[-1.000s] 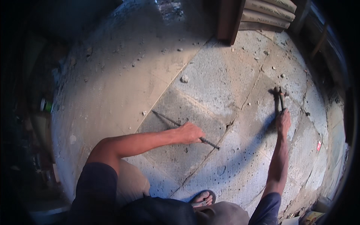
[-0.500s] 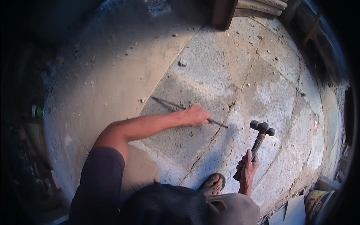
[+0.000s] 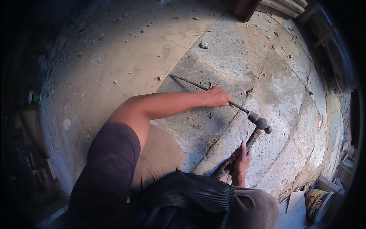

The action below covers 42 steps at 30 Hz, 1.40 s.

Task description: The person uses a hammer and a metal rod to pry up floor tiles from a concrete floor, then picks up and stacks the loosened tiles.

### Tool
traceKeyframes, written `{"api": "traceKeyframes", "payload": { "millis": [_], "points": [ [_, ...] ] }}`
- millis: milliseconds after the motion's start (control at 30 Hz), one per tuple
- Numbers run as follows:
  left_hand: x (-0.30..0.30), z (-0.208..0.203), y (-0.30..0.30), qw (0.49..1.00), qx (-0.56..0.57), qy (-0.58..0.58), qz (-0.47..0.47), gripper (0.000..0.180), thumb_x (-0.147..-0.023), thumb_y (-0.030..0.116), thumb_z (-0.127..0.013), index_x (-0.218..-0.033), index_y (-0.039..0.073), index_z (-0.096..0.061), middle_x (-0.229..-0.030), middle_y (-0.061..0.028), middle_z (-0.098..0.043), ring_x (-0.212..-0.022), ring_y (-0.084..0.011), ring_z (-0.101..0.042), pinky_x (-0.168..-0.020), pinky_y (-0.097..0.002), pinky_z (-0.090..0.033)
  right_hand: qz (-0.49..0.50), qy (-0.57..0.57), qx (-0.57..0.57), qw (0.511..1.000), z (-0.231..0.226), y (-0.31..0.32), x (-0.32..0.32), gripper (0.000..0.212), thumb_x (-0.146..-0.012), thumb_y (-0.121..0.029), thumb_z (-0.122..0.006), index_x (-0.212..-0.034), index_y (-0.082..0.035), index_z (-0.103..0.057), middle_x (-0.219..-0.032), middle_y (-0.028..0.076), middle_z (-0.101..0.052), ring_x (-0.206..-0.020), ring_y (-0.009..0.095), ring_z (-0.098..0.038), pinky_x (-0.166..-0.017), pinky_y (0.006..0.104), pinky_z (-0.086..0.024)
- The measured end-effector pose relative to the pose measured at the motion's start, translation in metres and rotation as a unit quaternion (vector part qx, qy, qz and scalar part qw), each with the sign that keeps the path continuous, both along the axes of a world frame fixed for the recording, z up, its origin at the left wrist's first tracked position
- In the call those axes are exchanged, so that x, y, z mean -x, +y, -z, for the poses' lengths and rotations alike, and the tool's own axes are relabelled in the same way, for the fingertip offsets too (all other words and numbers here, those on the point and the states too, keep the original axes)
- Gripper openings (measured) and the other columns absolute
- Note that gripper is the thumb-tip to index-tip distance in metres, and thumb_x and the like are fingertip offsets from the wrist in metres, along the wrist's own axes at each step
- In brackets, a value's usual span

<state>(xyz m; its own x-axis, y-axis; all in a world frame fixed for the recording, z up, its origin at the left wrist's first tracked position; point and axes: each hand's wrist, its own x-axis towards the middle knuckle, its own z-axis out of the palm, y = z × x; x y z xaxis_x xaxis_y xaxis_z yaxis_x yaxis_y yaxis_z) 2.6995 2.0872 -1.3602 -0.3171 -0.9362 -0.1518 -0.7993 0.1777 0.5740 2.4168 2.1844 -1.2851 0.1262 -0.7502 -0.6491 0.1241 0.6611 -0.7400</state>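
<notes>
My left hand [image 3: 219, 97] is closed around the middle of a long thin metal rod, likely a chisel [image 3: 188, 81]. The chisel's far tip rests at the edge of a tan floor tile [image 3: 148, 57], where the tile meets rough grey bare mortar [image 3: 198, 122]. In my right hand [image 3: 241, 157] is a ball-peen hammer [image 3: 257, 121], gripped by its dark handle. The hammer's flat face touches, or nearly touches, the chisel's near end. My right fingers wrap the handle low down.
Loose rubble, including a grey chunk [image 3: 204, 45], lies scattered over tiles and mortar. A dark post [image 3: 245, 9] and stacked boards [image 3: 282, 8] stand at the far right. A bucket [image 3: 317, 204] sits at the near right. My knees are close below the hands.
The hammer has swung left and toward the chisel, from apart to its near end. The whole view has shifted slightly, and both hands keep their holds.
</notes>
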Motion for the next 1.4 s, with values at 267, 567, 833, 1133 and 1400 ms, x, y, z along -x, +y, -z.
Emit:
{"api": "traceKeyframes", "payload": {
  "millis": [267, 567, 833, 1133, 1400],
  "points": [
    [0.002, 0.004, -0.003, 0.998, -0.047, -0.045, -0.008, 0.019, -0.089, 0.029, -0.063, -0.102, 0.017, -0.07, -0.086, -0.0167, -0.068, -0.085, -0.0374, -0.066, -0.075, -0.0486, -0.051, 0.132, -0.015, 0.071, 0.989, -0.003, -0.007, 0.002, 0.034, -0.096, -0.03, -0.063, -0.078, -0.015, -0.039, -0.055, -0.005, -0.036, -0.041, 0.007, -0.036, -0.034, 0.0249, -0.032],
    [0.002, -0.003, 0.007, 0.999, -0.019, -0.046, -0.01, 0.018, -0.085, 0.024, -0.064, -0.085, 0.006, -0.061, -0.08, -0.0186, -0.064, -0.081, -0.0385, -0.064, -0.073, -0.0501, -0.049, 0.074, -0.024, -0.006, 0.997, -0.009, -0.005, 0.019, 0.036, -0.096, -0.031, -0.062, -0.073, -0.016, -0.038, -0.055, -0.007, -0.032, -0.041, 0.005, -0.033, -0.034, 0.0232, -0.029],
    [0.01, 0.001, -0.004, 0.998, -0.032, -0.045, -0.017, 0.018, -0.084, 0.026, -0.064, -0.084, 0.008, -0.062, -0.075, -0.0175, -0.063, -0.075, -0.0372, -0.064, -0.068, -0.0483, -0.05, 0.005, -0.005, 0.029, 1.0, 0.0, -0.007, 0.005, 0.032, -0.095, -0.03, -0.063, -0.077, -0.014, -0.041, -0.055, -0.006, -0.035, -0.039, 0.006, -0.033, -0.032, 0.026, -0.031],
    [0.0, 0.028, -0.001, 0.999, 0.028, -0.033, -0.018, 0.023, -0.073, 0.027, -0.059, -0.08, 0.009, -0.071, -0.079, -0.0191, -0.068, -0.078, -0.0373, -0.068, -0.068, -0.0497, -0.052, 0.107, 0.042, 0.021, 0.993, -0.003, -0.019, 0.031, 0.043, -0.095, -0.045, -0.058, -0.066, -0.022, -0.036, -0.055, -0.009, -0.029, -0.043, 0.004, -0.026, -0.039, 0.0234, -0.021],
    [0.007, 0.018, -0.005, 0.997, 0.083, -0.007, -0.009, 0.022, -0.076, 0.028, -0.061, -0.074, 0.008, -0.069, -0.07, -0.0175, -0.066, -0.069, -0.0361, -0.067, -0.063, -0.0484, -0.053, -0.047, 0.069, -0.015, 0.996, -0.04, 0.012, -0.007, 0.038, -0.098, -0.04, -0.053, -0.071, -0.016, -0.042, -0.055, -0.002, -0.035, -0.044, 0.013, -0.033, -0.039, 0.0294, -0.028]
  ]
}}
